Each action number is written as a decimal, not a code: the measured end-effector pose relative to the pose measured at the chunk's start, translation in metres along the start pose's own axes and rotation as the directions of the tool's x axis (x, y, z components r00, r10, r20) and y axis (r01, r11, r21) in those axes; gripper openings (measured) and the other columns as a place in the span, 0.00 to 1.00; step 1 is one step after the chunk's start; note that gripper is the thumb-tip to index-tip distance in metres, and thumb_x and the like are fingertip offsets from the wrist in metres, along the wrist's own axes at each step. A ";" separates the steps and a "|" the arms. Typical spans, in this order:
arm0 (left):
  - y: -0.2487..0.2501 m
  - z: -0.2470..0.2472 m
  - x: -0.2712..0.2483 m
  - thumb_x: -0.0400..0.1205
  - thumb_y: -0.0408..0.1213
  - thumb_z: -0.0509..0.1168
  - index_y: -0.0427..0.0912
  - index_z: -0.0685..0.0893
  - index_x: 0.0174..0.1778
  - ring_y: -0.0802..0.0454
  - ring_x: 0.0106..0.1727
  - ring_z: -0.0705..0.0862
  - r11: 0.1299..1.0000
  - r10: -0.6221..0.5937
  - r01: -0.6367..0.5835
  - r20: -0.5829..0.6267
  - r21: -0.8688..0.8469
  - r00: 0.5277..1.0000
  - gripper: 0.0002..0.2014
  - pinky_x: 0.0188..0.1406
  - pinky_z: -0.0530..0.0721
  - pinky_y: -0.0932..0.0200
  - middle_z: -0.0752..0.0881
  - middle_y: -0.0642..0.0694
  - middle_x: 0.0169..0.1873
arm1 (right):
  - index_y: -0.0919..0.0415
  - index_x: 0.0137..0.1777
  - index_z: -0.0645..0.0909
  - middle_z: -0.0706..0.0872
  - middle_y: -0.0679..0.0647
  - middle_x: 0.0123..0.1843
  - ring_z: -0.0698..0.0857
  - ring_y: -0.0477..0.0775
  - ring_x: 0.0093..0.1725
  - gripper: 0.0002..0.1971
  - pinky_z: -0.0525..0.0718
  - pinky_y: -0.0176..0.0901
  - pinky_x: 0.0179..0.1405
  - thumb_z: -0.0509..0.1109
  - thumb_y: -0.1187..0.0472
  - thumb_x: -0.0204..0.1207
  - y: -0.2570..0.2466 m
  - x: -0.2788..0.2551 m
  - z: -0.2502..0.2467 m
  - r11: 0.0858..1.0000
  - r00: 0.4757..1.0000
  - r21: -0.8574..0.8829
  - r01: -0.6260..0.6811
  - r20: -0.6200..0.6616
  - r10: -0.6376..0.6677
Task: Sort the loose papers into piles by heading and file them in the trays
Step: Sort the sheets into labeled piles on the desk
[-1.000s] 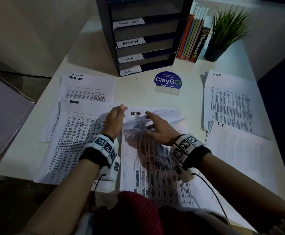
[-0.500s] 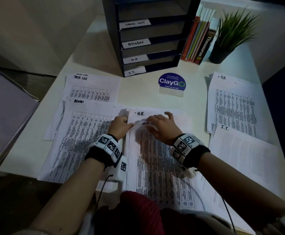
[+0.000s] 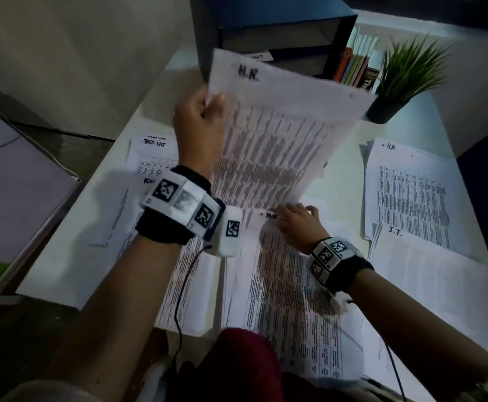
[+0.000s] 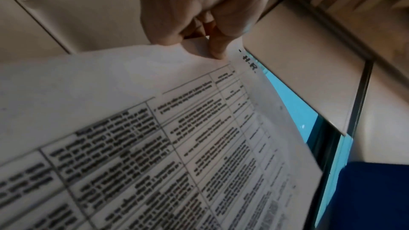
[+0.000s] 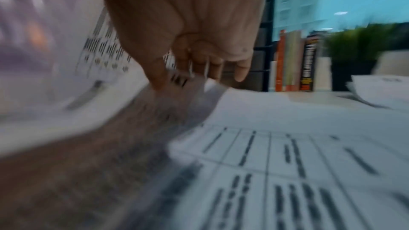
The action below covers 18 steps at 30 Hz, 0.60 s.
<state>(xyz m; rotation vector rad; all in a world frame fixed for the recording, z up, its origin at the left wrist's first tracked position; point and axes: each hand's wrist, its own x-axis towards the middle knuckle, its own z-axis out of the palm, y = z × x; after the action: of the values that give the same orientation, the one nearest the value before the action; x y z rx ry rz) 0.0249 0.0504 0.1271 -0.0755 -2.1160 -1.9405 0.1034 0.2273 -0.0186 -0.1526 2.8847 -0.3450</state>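
Note:
My left hand (image 3: 211,105) is raised above the table and pinches the top left corner of a printed sheet headed H.R. (image 3: 280,134). That sheet hangs tilted in front of the dark tray rack (image 3: 283,27). The left wrist view shows the left hand (image 4: 205,45) with its thumb and fingers closed on the H.R. sheet (image 4: 177,128). Lower down, my right hand (image 3: 295,219) sits at the top edge of the centre stack (image 3: 289,309), beside a heading that begins TASK. In the blurred right wrist view the right hand (image 5: 194,76) has a lifted paper edge between thumb and fingers.
Sorted piles lie on the white table (image 3: 63,271): TASK LIST (image 3: 152,149) at far left, H.R. (image 3: 408,187) and I.T. (image 3: 428,274) on the right. Books (image 3: 355,68) and a potted plant (image 3: 410,71) stand beside the rack. A cable (image 3: 179,300) hangs from my left wrist.
My left hand has lifted the H.R. sheet off the centre stack, up and away from me. A sheet headed TASK now tops that stack, and my right hand stays on its top edge.

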 end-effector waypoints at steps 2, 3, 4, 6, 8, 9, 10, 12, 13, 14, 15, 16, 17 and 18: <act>0.008 -0.012 0.016 0.77 0.41 0.61 0.51 0.78 0.34 0.56 0.37 0.82 0.998 0.046 -0.048 -0.048 -0.039 0.998 0.06 0.39 0.84 0.57 0.83 0.48 0.36 | 0.58 0.75 0.65 0.71 0.58 0.73 0.69 0.58 0.72 0.29 0.64 0.56 0.72 0.67 0.50 0.76 0.001 0.006 -0.012 0.944 0.968 0.291 -0.153 -0.150 0.203; 0.010 -0.018 0.023 0.77 0.40 0.60 0.51 0.77 0.34 0.56 0.38 0.81 0.996 0.066 -0.069 -0.061 -0.051 0.996 0.06 0.40 0.83 0.58 0.83 0.49 0.36 | 0.62 0.77 0.62 0.69 0.60 0.75 0.68 0.59 0.73 0.38 0.66 0.57 0.73 0.72 0.47 0.72 0.000 0.009 -0.021 0.843 0.925 0.511 -0.170 -0.212 0.316; 0.009 -0.024 0.028 0.79 0.37 0.60 0.51 0.78 0.34 0.59 0.38 0.82 0.995 0.075 -0.079 -0.068 -0.061 0.995 0.08 0.40 0.83 0.62 0.84 0.51 0.36 | 0.64 0.78 0.58 0.66 0.61 0.76 0.67 0.59 0.74 0.45 0.66 0.57 0.74 0.75 0.46 0.68 -0.001 0.014 -0.031 0.715 0.886 0.687 -0.130 -0.244 0.395; 0.003 -0.031 0.038 0.82 0.30 0.58 0.51 0.81 0.38 0.64 0.39 0.84 0.989 0.074 -0.082 -0.065 -0.127 0.995 0.12 0.41 0.81 0.67 0.86 0.58 0.36 | 0.64 0.79 0.54 0.66 0.61 0.77 0.68 0.59 0.74 0.49 0.67 0.56 0.75 0.79 0.52 0.65 -0.006 0.022 -0.051 0.470 0.868 0.882 -0.010 -0.226 0.442; -0.010 -0.039 0.046 0.83 0.27 0.57 0.50 0.83 0.42 0.64 0.43 0.84 0.972 0.036 -0.045 -0.039 -0.233 0.999 0.14 0.45 0.81 0.66 0.88 0.60 0.36 | 0.66 0.72 0.65 0.78 0.63 0.67 0.80 0.59 0.62 0.37 0.77 0.58 0.67 0.78 0.61 0.65 -0.013 0.031 -0.068 0.325 0.910 0.943 0.070 -0.194 0.366; -0.021 -0.045 0.051 0.83 0.27 0.57 0.50 0.83 0.42 0.63 0.44 0.84 0.964 0.005 -0.010 -0.019 -0.265 1.000 0.15 0.47 0.82 0.64 0.88 0.61 0.37 | 0.70 0.67 0.72 0.83 0.63 0.59 0.85 0.56 0.52 0.29 0.82 0.58 0.61 0.77 0.64 0.66 -0.018 0.036 -0.075 0.330 0.912 0.942 0.069 -0.193 0.362; -0.034 -0.050 0.055 0.83 0.27 0.57 0.51 0.83 0.41 0.61 0.44 0.84 0.967 -0.045 0.043 -0.002 -0.251 0.999 0.15 0.47 0.83 0.62 0.88 0.61 0.36 | 0.74 0.61 0.78 0.85 0.65 0.53 0.85 0.53 0.43 0.21 0.85 0.57 0.55 0.75 0.66 0.69 -0.023 0.040 -0.081 0.402 0.890 0.914 0.049 -0.222 0.397; -0.062 -0.064 0.061 0.81 0.28 0.61 0.50 0.81 0.41 0.56 0.45 0.81 0.989 -0.133 0.137 0.064 -0.054 0.989 0.11 0.49 0.82 0.55 0.86 0.60 0.37 | 0.77 0.50 0.83 0.87 0.67 0.45 0.84 0.57 0.36 0.09 0.86 0.48 0.43 0.70 0.70 0.73 -0.031 0.046 -0.092 0.594 0.817 0.804 0.033 -0.364 0.447; -0.077 -0.072 0.061 0.79 0.30 0.65 0.48 0.81 0.47 0.53 0.50 0.80 0.976 -0.182 0.159 0.150 0.150 0.972 0.07 0.55 0.80 0.52 0.84 0.57 0.43 | 0.77 0.46 0.83 0.86 0.66 0.40 0.81 0.56 0.34 0.06 0.83 0.39 0.36 0.67 0.72 0.73 -0.035 0.048 -0.097 0.657 0.783 0.753 0.045 -0.435 0.444; -0.092 -0.079 0.059 0.77 0.34 0.70 0.46 0.78 0.58 0.51 0.57 0.77 0.898 -0.267 0.147 0.249 0.415 0.931 0.15 0.62 0.76 0.51 0.81 0.52 0.53 | 0.76 0.42 0.83 0.83 0.63 0.35 0.78 0.53 0.30 0.06 0.76 0.29 0.29 0.64 0.75 0.73 -0.039 0.049 -0.102 0.691 0.751 0.720 0.062 -0.490 0.442; -0.111 -0.086 0.058 0.73 0.39 0.74 0.42 0.70 0.71 0.50 0.67 0.72 0.750 -0.376 0.060 0.351 0.659 0.857 0.31 0.70 0.70 0.50 0.75 0.48 0.64 | 0.75 0.39 0.82 0.80 0.60 0.33 0.74 0.50 0.28 0.07 0.68 0.23 0.23 0.62 0.76 0.72 -0.043 0.050 -0.107 0.703 0.725 0.707 0.076 -0.523 0.448; -0.124 -0.091 0.052 0.70 0.44 0.76 0.40 0.59 0.79 0.47 0.75 0.66 0.570 -0.485 -0.079 0.413 0.818 0.771 0.45 0.75 0.63 0.47 0.67 0.43 0.75 | 0.75 0.37 0.81 0.78 0.59 0.33 0.73 0.49 0.27 0.08 0.65 0.22 0.22 0.60 0.77 0.70 -0.045 0.054 -0.110 0.695 0.707 0.713 0.090 -0.537 0.460; -0.134 -0.096 0.046 0.68 0.49 0.76 0.39 0.50 0.81 0.45 0.80 0.58 0.402 -0.556 -0.229 0.435 0.887 0.708 0.53 0.78 0.56 0.43 0.58 0.41 0.80 | 0.74 0.36 0.80 0.78 0.58 0.33 0.74 0.51 0.29 0.08 0.66 0.24 0.23 0.59 0.78 0.69 -0.047 0.059 -0.112 0.667 0.703 0.737 0.105 -0.530 0.474; -0.141 -0.098 0.039 0.67 0.53 0.76 0.39 0.45 0.81 0.44 0.82 0.54 0.268 -0.601 -0.357 0.445 0.895 0.664 0.57 0.79 0.51 0.41 0.53 0.41 0.82 | 0.70 0.35 0.80 0.78 0.58 0.33 0.76 0.52 0.33 0.09 0.68 0.29 0.26 0.58 0.78 0.67 -0.050 0.064 -0.112 0.634 0.707 0.763 0.123 -0.515 0.484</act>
<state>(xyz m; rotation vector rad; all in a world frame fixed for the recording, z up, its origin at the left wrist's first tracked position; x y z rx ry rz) -0.0277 -0.0664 0.0062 -0.5266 -3.5938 -0.0958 0.0182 0.1954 0.0853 0.5766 3.0149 -1.8952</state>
